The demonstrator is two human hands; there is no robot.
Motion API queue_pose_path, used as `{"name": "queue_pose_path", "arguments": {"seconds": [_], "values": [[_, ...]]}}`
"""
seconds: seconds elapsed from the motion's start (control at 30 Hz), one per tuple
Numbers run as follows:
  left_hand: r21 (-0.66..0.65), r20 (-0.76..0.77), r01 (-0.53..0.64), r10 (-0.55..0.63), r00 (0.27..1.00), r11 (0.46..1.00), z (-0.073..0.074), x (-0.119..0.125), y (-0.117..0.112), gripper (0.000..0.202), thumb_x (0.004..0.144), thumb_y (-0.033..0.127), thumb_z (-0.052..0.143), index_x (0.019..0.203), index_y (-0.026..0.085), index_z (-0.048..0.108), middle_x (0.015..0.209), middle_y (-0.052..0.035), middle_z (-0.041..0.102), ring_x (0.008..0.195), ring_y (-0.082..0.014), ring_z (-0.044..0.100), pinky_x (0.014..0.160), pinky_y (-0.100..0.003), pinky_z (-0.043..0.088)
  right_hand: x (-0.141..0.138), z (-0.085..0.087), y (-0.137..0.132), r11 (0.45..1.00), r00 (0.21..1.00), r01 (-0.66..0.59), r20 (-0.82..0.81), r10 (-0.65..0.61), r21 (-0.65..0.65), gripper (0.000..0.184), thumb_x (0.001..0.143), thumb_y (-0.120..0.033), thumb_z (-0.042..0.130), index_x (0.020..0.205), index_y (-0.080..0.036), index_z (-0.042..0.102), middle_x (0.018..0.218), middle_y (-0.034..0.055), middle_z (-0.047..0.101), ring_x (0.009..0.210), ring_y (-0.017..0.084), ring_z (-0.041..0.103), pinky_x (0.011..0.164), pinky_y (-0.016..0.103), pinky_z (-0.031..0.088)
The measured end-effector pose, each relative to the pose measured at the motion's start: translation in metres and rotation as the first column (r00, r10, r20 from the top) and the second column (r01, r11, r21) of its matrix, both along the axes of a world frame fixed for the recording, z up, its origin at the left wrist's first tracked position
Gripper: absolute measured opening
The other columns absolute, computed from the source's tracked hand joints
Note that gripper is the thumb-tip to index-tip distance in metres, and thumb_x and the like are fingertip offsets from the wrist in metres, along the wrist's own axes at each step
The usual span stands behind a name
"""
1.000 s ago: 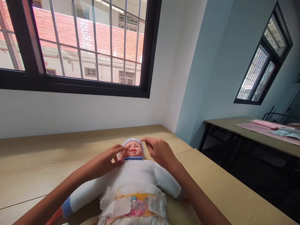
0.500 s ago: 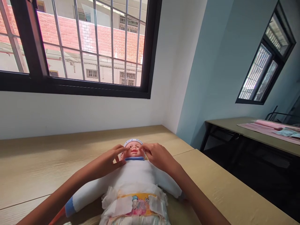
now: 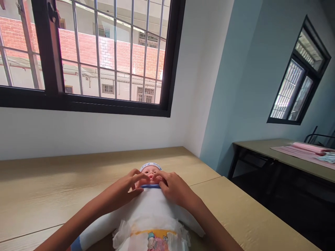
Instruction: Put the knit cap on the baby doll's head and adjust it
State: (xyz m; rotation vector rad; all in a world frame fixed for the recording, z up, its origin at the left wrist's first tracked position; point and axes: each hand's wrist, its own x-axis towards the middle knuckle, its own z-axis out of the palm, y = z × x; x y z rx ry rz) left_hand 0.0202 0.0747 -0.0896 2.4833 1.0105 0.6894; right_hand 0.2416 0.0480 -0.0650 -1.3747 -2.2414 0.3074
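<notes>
Doll point(image 3: 153, 204), seen in the head view, lies on its back on the near table point(image 3: 60, 174), head away from you and arms spread. It wears a patterned cap point(image 3: 150, 164), a blue collar point(image 3: 151, 186) and a diaper point(image 3: 154, 234) around the waist. Your left hand point(image 3: 132, 184) stands at one side of the face point(image 3: 151, 170), fingers spread and loosely curved, thumb near the collar; it grasps nothing. Your right hand point(image 3: 175, 186) stands at the other side, index finger reaching inward and thumb apart, likewise gripping nothing. Whether your fingertips press on the face or sit just above it cannot be told.

Change noted: your right hand has travelled from the cap's edge, past the cheek, down beside the mouth; your left fingertips have also dropped from near the eye to mouth level. In this report's judgement, attention has passed from the upper face to the lower, with both hands now working as a near-mirrored pair.
</notes>
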Motion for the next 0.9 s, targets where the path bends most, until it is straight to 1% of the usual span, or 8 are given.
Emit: {"name": "queue_pose_path", "arguments": {"seconds": [0.13, 0.23, 0.33, 0.43, 0.57, 0.67, 0.77, 0.9], "values": [[-0.033, 0.041, -0.016, 0.017, 0.999, 0.999, 0.001, 0.005, -0.001, 0.026, 0.088, 0.031, 0.044, 0.113, 0.030, 0.052, 0.107, -0.0040, 0.048, 0.083, -0.0150, 0.056, 0.070, -0.024, 0.049, 0.000, -0.001, -0.001, 1.000, 1.000, 0.007, 0.016, -0.007, 0.009, 0.026, 0.085, -0.021, 0.037, 0.098, -0.029, 0.058, 0.085, -0.0034, 0.067, 0.071, 0.014, 0.056, 0.059, 0.022, 0.031], [-0.028, 0.080, -0.010, 0.012, 0.997, 1.000, -0.002, 0.009, 0.001, 0.028, 0.088, 0.031, 0.044, 0.115, 0.031, 0.052, 0.109, -0.0045, 0.047, 0.087, -0.0159, 0.055, 0.071, -0.025, 0.049, -0.001, -0.001, 0.001, 1.000, 0.999, 0.024, 0.030, -0.024, 0.004, 0.027, 0.084, -0.021, 0.038, 0.100, -0.031, 0.058, 0.082, -0.0035, 0.066, 0.069, 0.014, 0.056, 0.058, 0.022, 0.029], [0.029, 0.122, -0.008, 0.004, 0.993, 1.000, -0.004, 0.013, 0.002, 0.032, 0.087, 0.026, 0.045, 0.118, 0.032, 0.051, 0.112, -0.0052, 0.048, 0.097, -0.0188, 0.052, 0.083, -0.031, 0.047, -0.003, -0.001, 0.002, 0.999, 0.998, 0.035, 0.050, -0.035, 0.015, 0.029, 0.084, -0.022, 0.038, 0.102, -0.032, 0.058, 0.080, -0.0031, 0.066, 0.069, 0.015, 0.056, 0.057, 0.023, 0.029], [0.061, 0.136, -0.013, 0.004, 0.991, 0.998, 0.000, 0.018, -0.001, 0.028, 0.087, 0.024, 0.046, 0.113, 0.029, 0.055, 0.114, -0.0067, 0.047, 0.107, -0.0222, 0.047, 0.091, -0.036, 0.043, -0.004, -0.001, 0.002, 0.999, 0.997, 0.044, 0.063, -0.045, 0.026, 0.027, 0.084, -0.022, 0.038, 0.098, -0.031, 0.059, 0.076, -0.0026, 0.066, 0.066, 0.015, 0.055, 0.057, 0.023, 0.028], [0.064, 0.110, -0.039, 0.032, 0.993, 0.997, 0.005, 0.023, -0.005, 0.026, 0.086, 0.021, 0.046, 0.108, 0.028, 0.057, 0.117, -0.0062, 0.046, 0.106, -0.0222, 0.049, 0.089, -0.035, 0.044, -0.003, 0.000, 0.003, 0.999, 0.998, 0.041, 0.043, -0.041, 0.012, 0.027, 0.083, -0.022, 0.038, 0.095, -0.030, 0.060, 0.077, -0.0030, 0.066, 0.065, 0.015, 0.055, 0.059, 0.023, 0.030], [0.071, 0.095, -0.030, 0.023, 0.995, 0.997, 0.005, 0.025, -0.007, 0.025, 0.087, 0.020, 0.045, 0.106, 0.031, 0.058, 0.121, -0.0040, 0.045, 0.108, -0.0206, 0.048, 0.090, -0.032, 0.043, 0.000, 0.000, 0.003, 1.000, 0.999, 0.023, 0.031, -0.023, -0.010, 0.027, 0.083, -0.021, 0.039, 0.096, -0.029, 0.062, 0.078, -0.0019, 0.067, 0.067, 0.015, 0.057, 0.061, 0.023, 0.033], [0.113, 0.088, -0.031, 0.021, 0.996, 0.993, 0.004, 0.025, -0.009, 0.024, 0.086, 0.018, 0.047, 0.102, 0.031, 0.060, 0.123, -0.0031, 0.044, 0.111, -0.0206, 0.046, 0.091, -0.031, 0.042, 0.002, -0.002, 0.002, 0.999, 0.999, 0.010, 0.034, -0.009, -0.031, 0.028, 0.083, -0.021, 0.039, 0.097, -0.027, 0.063, 0.078, -0.0001, 0.067, 0.068, 0.015, 0.057, 0.062, 0.023, 0.033], [0.169, 0.069, -0.037, 0.025, 0.997, 0.985, 0.004, 0.025, -0.012, 0.022, 0.087, 0.020, 0.046, 0.100, 0.030, 0.061, 0.122, -0.0043, 0.047, 0.114, -0.0231, 0.044, 0.091, -0.033, 0.044, 0.003, -0.006, -0.005, 1.000, 0.997, 0.025, 0.075, -0.026, 0.009, 0.027, 0.083, -0.021, 0.040, 0.095, -0.026, 0.063, 0.074, 0.0006, 0.066, 0.065, 0.016, 0.057, 0.059, 0.023, 0.031]]}}
